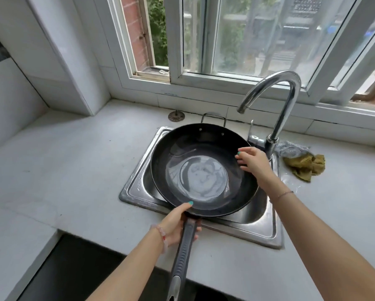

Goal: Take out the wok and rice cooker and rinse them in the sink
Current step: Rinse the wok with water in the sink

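Note:
A black wok (pixel 201 170) with a shallow pool of water in its bottom is held over the steel sink (pixel 136 187). My left hand (pixel 178 224) grips the long dark handle (pixel 182 253) close to the bowl, thumb lying on the near rim. My right hand (pixel 252 159) holds the wok's right rim, fingers curled over the edge. A small wire loop handle (pixel 213 118) sticks up at the wok's far side. The rice cooker is not in view.
A chrome gooseneck faucet (pixel 277 101) arches over the sink's back right, no water running from it. A yellow-green rag (pixel 306 164) and a steel scourer (pixel 290 146) lie right of the faucet. A sink strainer (pixel 176 116) sits on the white counter (pixel 63 170) behind. Windows are beyond.

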The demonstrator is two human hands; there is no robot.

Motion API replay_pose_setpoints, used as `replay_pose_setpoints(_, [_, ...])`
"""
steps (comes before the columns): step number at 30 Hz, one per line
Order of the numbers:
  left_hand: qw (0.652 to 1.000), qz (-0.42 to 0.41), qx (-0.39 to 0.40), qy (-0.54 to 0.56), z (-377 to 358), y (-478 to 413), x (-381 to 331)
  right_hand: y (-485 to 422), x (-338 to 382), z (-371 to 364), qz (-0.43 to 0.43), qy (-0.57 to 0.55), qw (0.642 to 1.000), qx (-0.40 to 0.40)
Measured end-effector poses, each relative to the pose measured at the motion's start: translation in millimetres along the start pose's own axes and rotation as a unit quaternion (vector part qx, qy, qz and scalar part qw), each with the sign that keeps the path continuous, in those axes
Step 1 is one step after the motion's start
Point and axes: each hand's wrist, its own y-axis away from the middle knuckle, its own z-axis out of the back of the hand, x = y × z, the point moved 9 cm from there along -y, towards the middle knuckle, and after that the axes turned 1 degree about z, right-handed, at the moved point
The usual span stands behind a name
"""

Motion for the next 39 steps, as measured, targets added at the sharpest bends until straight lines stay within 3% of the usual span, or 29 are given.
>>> replay_pose_setpoints(2, [0.999,-0.002,-0.037,-0.038,11.5,-4.4,-2.4,-18.2,4.3,5.0,0.009,0.012,1.0,0.005])
replay_pose_setpoints(6, [0.973,-0.063,-0.207,-0.077,60.7,-2.1,-31.4,-48.2,9.2,12.1,0.024,0.039,0.999,0.005])
replay_pose_setpoints(10, [0.943,-0.158,-0.286,-0.065,112.7,-16.7,-65.0,-66.2,20.8,23.2,0.078,0.17,0.981,-0.048])
replay_pose_setpoints(17, [0.936,-0.218,-0.274,-0.034,83.2,12.7,-104.0,-73.9,34.3,10.5,0.166,0.31,0.935,-0.049])
replay_pose_setpoints(21, [0.949,-0.208,-0.238,-0.004,82.9,13.5,-98.6,-68.2,40.9,20.2,0.186,0.287,0.931,-0.126])
replay_pose_setpoints(29, [0.968,-0.188,-0.164,0.03,89.4,9.7,-97.8,-80.9,26.8,20.0,0.103,0.243,0.962,-0.066])
replay_pose_setpoints(39, [0.971,-0.19,-0.141,0.039,95.9,3.2,-97.3,-89.4,18.9,1.5,0.082,0.307,0.948,-0.023])
